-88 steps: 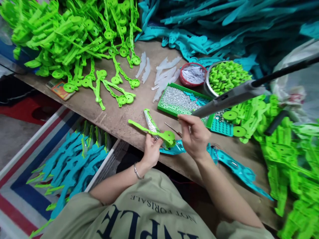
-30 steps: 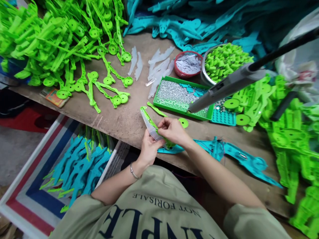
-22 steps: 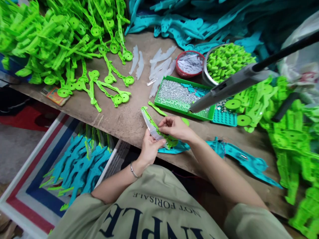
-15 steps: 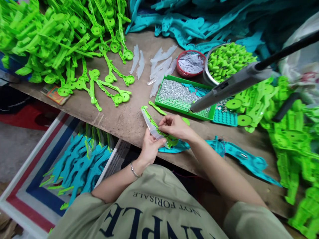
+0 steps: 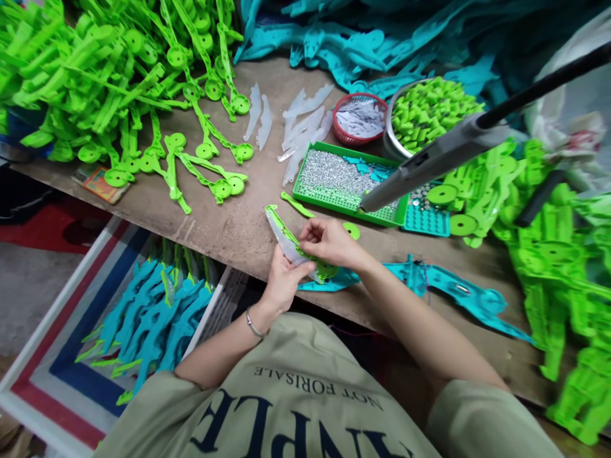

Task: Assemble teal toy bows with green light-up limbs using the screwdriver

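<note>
Left hand (image 5: 282,280) is gripping a lime frame (image 5: 281,222) with a clear blade (image 5: 286,245), fingers closed around it; right hand (image 5: 329,243) is curling over its lower end, can't tell if it's pinching anything. Just beyond both, a grey rod (image 5: 429,160) is crossing a screw-filled green tray (image 5: 329,196). Right hand's partly hiding a loose lime arm (image 5: 298,205), and its forearm's blocking some teal frame (image 5: 461,289).

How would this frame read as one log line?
left grip: holding green part, translucent piece | right grip: curled at green part | nearby: green tray, teal part
</note>
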The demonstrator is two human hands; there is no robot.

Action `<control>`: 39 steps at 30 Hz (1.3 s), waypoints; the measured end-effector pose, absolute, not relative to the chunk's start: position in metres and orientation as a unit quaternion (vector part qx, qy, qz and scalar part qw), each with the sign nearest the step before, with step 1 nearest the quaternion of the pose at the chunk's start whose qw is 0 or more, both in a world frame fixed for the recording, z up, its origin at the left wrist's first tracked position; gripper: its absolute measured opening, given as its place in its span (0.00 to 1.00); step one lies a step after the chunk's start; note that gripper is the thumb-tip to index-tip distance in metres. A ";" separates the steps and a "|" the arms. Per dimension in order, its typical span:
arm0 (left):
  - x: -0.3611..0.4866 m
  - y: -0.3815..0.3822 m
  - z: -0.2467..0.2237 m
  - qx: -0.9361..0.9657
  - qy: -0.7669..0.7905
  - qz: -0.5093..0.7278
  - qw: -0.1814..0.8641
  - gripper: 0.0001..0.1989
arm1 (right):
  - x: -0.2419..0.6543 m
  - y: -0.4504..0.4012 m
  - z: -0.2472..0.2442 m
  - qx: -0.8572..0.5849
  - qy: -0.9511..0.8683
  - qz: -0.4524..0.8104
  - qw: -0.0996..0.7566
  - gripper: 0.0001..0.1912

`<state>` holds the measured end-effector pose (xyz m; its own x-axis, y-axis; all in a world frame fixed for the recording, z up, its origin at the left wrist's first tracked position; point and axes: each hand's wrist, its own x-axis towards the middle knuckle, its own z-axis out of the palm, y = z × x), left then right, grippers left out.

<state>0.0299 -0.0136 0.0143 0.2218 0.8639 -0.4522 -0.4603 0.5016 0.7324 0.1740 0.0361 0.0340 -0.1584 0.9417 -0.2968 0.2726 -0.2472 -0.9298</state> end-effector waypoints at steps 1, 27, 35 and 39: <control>0.027 -0.009 0.015 0.229 0.443 0.450 0.741 0.29 | 0.174 0.036 0.034 -0.561 -0.524 0.562 0.309 0.08; -0.010 0.082 0.019 0.235 0.491 0.430 0.721 0.09 | 0.211 0.000 0.016 -0.645 -0.731 0.046 0.216 0.15; -0.010 0.081 0.015 0.206 0.495 0.434 0.724 0.10 | 0.186 -0.031 0.038 -0.626 -0.712 0.070 0.310 0.14; -0.010 0.079 0.013 0.197 0.495 0.442 0.722 0.09 | 0.162 -0.039 0.038 -0.618 -0.717 0.084 0.312 0.14</control>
<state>-0.0099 0.0788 0.0127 0.1200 0.8328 -0.5404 -0.4428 0.5321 0.7217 0.1624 -0.0394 0.0384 -0.0422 0.9383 0.3431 0.8337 0.2223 -0.5055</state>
